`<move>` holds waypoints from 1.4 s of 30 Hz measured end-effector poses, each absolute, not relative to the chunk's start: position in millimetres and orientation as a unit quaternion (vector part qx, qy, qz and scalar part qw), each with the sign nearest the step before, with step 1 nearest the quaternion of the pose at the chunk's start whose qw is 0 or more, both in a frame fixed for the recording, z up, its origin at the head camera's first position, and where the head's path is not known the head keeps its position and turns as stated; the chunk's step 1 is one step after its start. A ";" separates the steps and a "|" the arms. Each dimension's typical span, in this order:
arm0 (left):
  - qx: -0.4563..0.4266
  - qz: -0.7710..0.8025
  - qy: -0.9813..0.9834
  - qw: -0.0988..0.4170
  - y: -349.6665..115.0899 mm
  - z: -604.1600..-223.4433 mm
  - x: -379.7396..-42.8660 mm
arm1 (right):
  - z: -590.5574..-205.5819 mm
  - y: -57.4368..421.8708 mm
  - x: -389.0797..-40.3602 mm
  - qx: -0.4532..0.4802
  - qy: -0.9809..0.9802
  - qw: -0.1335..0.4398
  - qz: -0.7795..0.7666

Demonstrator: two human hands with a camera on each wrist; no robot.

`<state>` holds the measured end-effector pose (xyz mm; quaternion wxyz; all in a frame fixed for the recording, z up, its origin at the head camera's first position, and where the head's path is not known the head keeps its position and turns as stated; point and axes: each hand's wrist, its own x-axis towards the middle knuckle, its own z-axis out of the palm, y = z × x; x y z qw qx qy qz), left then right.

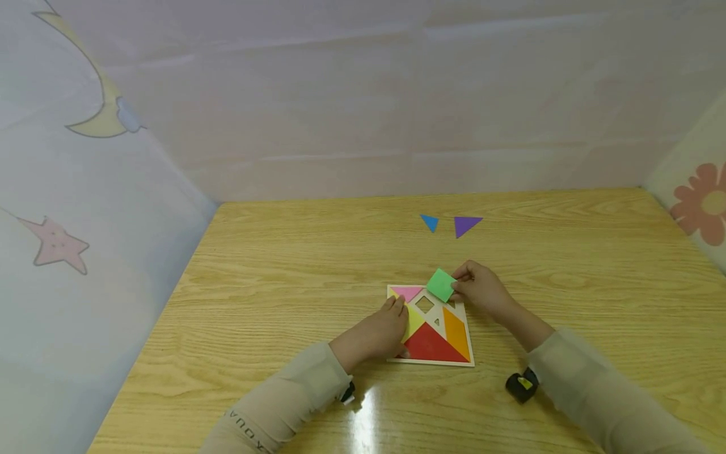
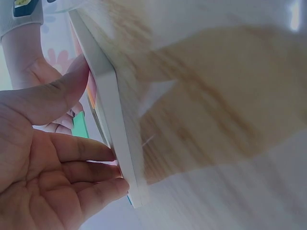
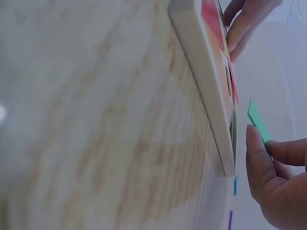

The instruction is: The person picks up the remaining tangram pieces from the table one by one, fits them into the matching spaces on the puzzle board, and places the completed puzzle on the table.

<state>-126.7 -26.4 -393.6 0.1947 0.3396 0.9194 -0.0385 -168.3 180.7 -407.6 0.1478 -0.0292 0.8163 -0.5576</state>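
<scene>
In the head view my right hand (image 1: 481,291) pinches a green square piece (image 1: 440,285) between thumb and fingers. The square is tilted over the top right part of a tangram board (image 1: 472,347), raised off its surface in the right wrist view. My left hand (image 1: 387,329) rests with its fingers fairly straight on the board's left side, touching its edge (image 2: 109,91). In the board lie a red triangle (image 1: 433,345), an orange parallelogram (image 1: 455,331), a yellow triangle (image 1: 415,320) and a pink triangle (image 1: 409,292). A square cutout (image 1: 424,305) shows bare wood beneath.
Beyond the board, a blue triangle (image 1: 430,222) and a purple triangle (image 1: 467,226) lie on the wooden table (image 1: 300,252). A dark device (image 1: 522,386) is at the right cuff. Printed cloth walls (image 1: 363,113) stand at the back and sides.
</scene>
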 end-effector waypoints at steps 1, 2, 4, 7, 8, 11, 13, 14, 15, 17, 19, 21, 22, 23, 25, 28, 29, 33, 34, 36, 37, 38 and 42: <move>0.341 -0.039 0.919 0.194 -26.4 -393.5 -126.6 | -407.5 179.9 -167.6 -0.031 0.817 0.147 -0.557; 0.341 -0.040 0.919 0.193 -26.5 -393.4 -126.5 | -407.3 179.1 -166.9 -0.034 0.820 0.144 -0.553; 0.343 -0.041 0.919 0.191 -26.5 -393.5 -126.5 | -407.4 177.6 -165.9 -0.040 0.827 0.140 -0.543; 0.343 -0.041 0.919 0.190 -26.6 -393.4 -126.2 | -408.0 175.6 -165.0 -0.043 0.833 0.137 -0.534; 0.343 -0.040 0.919 0.191 -26.6 -393.4 -126.1 | -408.1 174.9 -164.6 -0.045 0.835 0.136 -0.530; 0.341 -0.042 0.919 0.192 -26.5 -393.6 -125.9 | -407.4 173.6 -163.3 -0.047 0.839 0.137 -0.525; 0.342 -0.047 0.919 0.191 -26.6 -393.7 -125.8 | -406.7 172.8 -162.1 -0.050 0.838 0.135 -0.527; 0.342 -0.050 0.919 0.191 -26.6 -393.7 -125.9 | -406.5 172.3 -161.5 -0.050 0.835 0.137 -0.530; 0.343 -0.053 0.918 0.190 -26.6 -393.7 -125.9 | -406.7 172.1 -161.1 -0.049 0.834 0.137 -0.533; 0.343 -0.055 0.918 0.190 -26.6 -393.5 -126.3 | -407.1 171.3 -160.0 -0.050 0.824 0.142 -0.546; 0.344 -0.056 0.918 0.189 -26.5 -393.4 -126.6 | -407.7 170.6 -158.8 -0.051 0.815 0.147 -0.558; 0.342 -0.053 0.919 0.190 -26.4 -393.1 -126.8 | -408.2 170.1 -157.8 -0.053 0.806 0.152 -0.569; 0.341 -0.052 0.919 0.191 -26.3 -392.8 -126.9 | -408.1 169.6 -157.2 -0.053 0.802 0.154 -0.574; 0.342 -0.054 0.919 0.191 -26.2 -392.9 -127.1 | -408.0 169.0 -156.7 -0.054 0.801 0.154 -0.576; 0.340 -0.053 0.919 0.192 -26.1 -392.8 -127.1 | -408.0 167.6 -156.2 -0.053 0.800 0.155 -0.577; 0.341 -0.054 0.918 0.194 -26.1 -392.9 -127.5 | -408.1 165.4 -155.7 -0.050 0.805 0.153 -0.571; 0.341 -0.053 0.918 0.195 -26.1 -393.0 -127.6 | -408.3 164.6 -155.5 -0.048 0.806 0.154 -0.570; 0.341 -0.050 0.918 0.196 -26.3 -392.6 -127.5 | -408.7 162.1 -154.7 -0.040 0.805 0.161 -0.570; 0.341 -0.049 0.918 0.196 -26.2 -392.6 -127.5 | -408.8 161.5 -154.4 -0.039 0.803 0.162 -0.572; 0.341 -0.048 0.918 0.196 -26.2 -392.6 -127.4 | -408.8 160.5 -153.8 -0.038 0.803 0.163 -0.573; 0.340 -0.047 0.918 0.196 -26.1 -392.5 -127.4 | -408.8 160.0 -153.5 -0.038 0.803 0.161 -0.572; 0.339 -0.046 0.919 0.197 -26.0 -392.5 -127.4 | -408.8 159.6 -153.2 -0.038 0.804 0.160 -0.571; 0.339 -0.046 0.919 0.197 -25.8 -392.7 -127.3 | -409.1 157.8 -152.1 -0.036 0.812 0.155 -0.561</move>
